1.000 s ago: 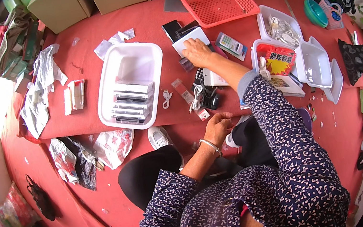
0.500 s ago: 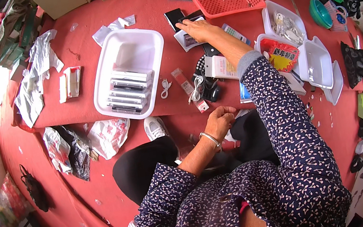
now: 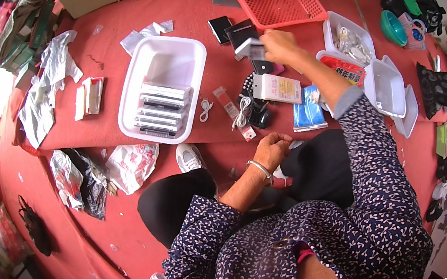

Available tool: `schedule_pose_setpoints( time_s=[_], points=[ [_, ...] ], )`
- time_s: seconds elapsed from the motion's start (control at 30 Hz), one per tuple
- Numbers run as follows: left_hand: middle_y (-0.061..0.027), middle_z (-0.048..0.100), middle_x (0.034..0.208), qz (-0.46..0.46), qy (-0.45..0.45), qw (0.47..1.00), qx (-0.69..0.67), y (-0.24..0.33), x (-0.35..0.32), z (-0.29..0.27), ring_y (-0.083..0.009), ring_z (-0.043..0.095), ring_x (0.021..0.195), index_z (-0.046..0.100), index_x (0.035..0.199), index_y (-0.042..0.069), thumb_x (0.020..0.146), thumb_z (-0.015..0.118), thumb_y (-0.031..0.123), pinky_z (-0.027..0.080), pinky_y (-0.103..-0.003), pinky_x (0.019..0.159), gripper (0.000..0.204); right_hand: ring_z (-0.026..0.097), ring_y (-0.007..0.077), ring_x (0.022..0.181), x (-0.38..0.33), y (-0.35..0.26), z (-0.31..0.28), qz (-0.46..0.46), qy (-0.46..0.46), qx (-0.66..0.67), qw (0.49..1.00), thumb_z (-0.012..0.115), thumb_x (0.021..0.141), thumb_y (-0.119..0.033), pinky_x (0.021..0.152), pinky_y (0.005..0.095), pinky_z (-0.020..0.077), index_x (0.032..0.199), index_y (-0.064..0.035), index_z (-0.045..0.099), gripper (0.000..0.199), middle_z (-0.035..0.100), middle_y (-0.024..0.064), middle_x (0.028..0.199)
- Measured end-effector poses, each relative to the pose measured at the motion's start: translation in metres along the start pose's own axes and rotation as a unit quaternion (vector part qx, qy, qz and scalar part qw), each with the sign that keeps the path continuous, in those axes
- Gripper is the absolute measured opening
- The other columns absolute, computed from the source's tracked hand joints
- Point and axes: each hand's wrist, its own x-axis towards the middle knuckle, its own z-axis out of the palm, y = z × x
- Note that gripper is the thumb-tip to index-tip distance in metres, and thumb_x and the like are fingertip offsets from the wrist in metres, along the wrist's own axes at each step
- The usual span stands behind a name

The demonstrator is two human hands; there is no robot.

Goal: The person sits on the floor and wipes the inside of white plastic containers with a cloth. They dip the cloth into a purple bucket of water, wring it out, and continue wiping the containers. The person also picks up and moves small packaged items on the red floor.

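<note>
My right hand is closed on the end of a small white box with a dark panel, raised and tilted, smeared by motion. Below and beyond it lie a black flat case and a second black case. My left hand, with a silver bangle at the wrist, rests by my knee. Its fingers are curled in and nothing shows in them. In front of it are a coiled white cable, black headphones, a white box and a blue packet.
A white tub holds a row of slim cases. Behind my right hand is a red plastic basket. White containers stand to the right, one with cables. Crumpled plastic bags lie at the left on red cloth.
My right hand has lifted the white box and drawn it right and nearer. The black cases and blue packet now show more fully. My left hand stays in place.
</note>
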Motion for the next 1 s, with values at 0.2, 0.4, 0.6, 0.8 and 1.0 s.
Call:
schedule_pose_setpoints(
  time_s=[0.2,0.4,0.6,0.8,1.0],
  points=[
    [-0.0024,0.056,0.082,0.165,0.161,0.968,-0.103,-0.009,0.032,-0.028,-0.0128,0.051,0.075,0.054,0.101,0.005,0.079,0.053,0.019,0.041,-0.028,0.070,0.026,0.061,0.0149,0.065,-0.061,0.052,-0.045,0.166,-0.139,0.605,0.766,0.068,0.063,-0.014,0.061,0.0268,0.0483,0.080,0.0044,0.061,0.026,0.062,0.0094,0.071],
    [-0.0095,0.044,0.124,0.157,0.087,0.938,-0.298,0.042,0.005,-0.020,-0.0250,0.043,0.113,0.033,0.128,0.007,0.086,0.038,0.052,0.035,-0.038,0.094,0.062,0.058,0.0120,0.075,-0.116,-0.019,-0.067,0.136,-0.208,0.746,0.618,0.067,0.063,-0.009,0.070,0.0241,0.0464,0.097,-0.0003,0.055,0.037,0.060,0.0058,0.086],
    [-0.0110,0.052,0.113,0.181,0.038,0.904,-0.386,0.041,0.005,-0.023,-0.0257,0.055,0.098,0.036,0.124,0.008,0.090,0.025,0.048,0.051,-0.038,0.072,0.054,0.055,0.0129,0.083,-0.128,-0.065,-0.063,0.127,-0.129,0.735,0.653,0.068,0.068,-0.017,0.077,0.0256,0.0428,0.104,0.0009,0.051,0.043,0.058,0.0069,0.093],
    [-0.0114,0.051,0.113,0.224,0.023,0.893,-0.390,0.043,0.004,-0.025,-0.0257,0.056,0.095,0.037,0.122,0.006,0.091,0.030,0.044,0.051,-0.040,0.075,0.049,0.055,0.0136,0.084,-0.129,-0.075,-0.081,0.090,-0.074,0.731,0.673,0.068,0.070,-0.015,0.078,0.0260,0.0431,0.104,0.0015,0.051,0.042,0.058,0.0077,0.093],
    [-0.0113,0.051,0.114,0.213,0.072,0.886,-0.407,0.046,0.002,-0.025,-0.0262,0.056,0.097,0.035,0.123,0.006,0.091,0.032,0.042,0.049,-0.040,0.078,0.048,0.060,0.0131,0.072,-0.123,-0.046,-0.078,0.159,0.012,0.790,0.592,0.062,0.076,-0.011,0.067,0.0257,0.0497,0.094,-0.0007,0.055,0.022,0.061,0.0063,0.084]
  ],
)
